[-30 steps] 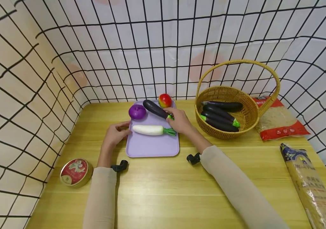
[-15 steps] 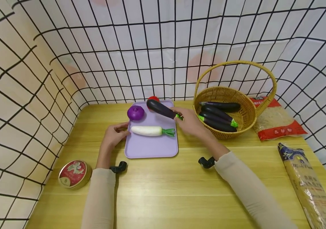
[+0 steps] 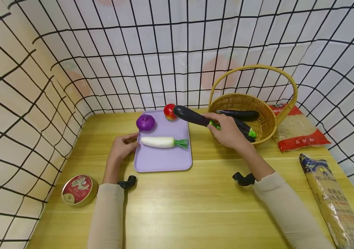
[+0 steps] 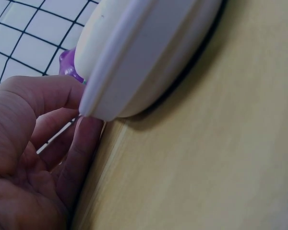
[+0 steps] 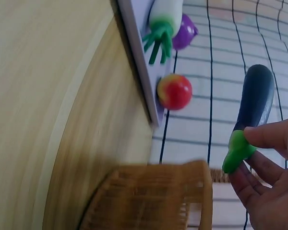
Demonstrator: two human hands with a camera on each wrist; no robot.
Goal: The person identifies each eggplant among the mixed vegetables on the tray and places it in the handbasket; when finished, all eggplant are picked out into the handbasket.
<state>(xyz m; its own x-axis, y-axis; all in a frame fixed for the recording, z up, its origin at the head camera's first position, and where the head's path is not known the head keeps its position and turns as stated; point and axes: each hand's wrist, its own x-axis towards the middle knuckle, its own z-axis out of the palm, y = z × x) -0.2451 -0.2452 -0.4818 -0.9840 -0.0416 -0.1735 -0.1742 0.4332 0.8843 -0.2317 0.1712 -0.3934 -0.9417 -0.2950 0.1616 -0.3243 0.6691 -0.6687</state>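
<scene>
My right hand (image 3: 226, 129) pinches a dark eggplant (image 3: 192, 116) by its green stem end, holding it in the air between the tray and the wicker basket (image 3: 215, 137). In the right wrist view the thumb and fingers close on the green cap (image 5: 237, 146). My left hand (image 3: 122, 148) holds the left rim of the lilac tray (image 3: 161, 162), thumb on the rim and fingertips low against its side (image 4: 98, 103). On that tray lie a white radish (image 3: 158, 141), a purple onion-like vegetable (image 3: 145, 122) and a red-yellow fruit (image 3: 169, 111). More eggplants (image 3: 242, 115) lie in the basket, partly hidden.
Left of the left forearm stands a round red tin (image 3: 78, 190). A red-edged bag (image 3: 301, 133) lies behind the basket's right side, and a long clear packet (image 3: 332, 193) along the table's right. Black-gridded sheeting (image 3: 164, 52) encloses the back and sides.
The right hand has lifted the eggplant off the tray and carried it right, to the basket's near left side. The fruit shifted left on the tray. The left hand stays at the tray's rim.
</scene>
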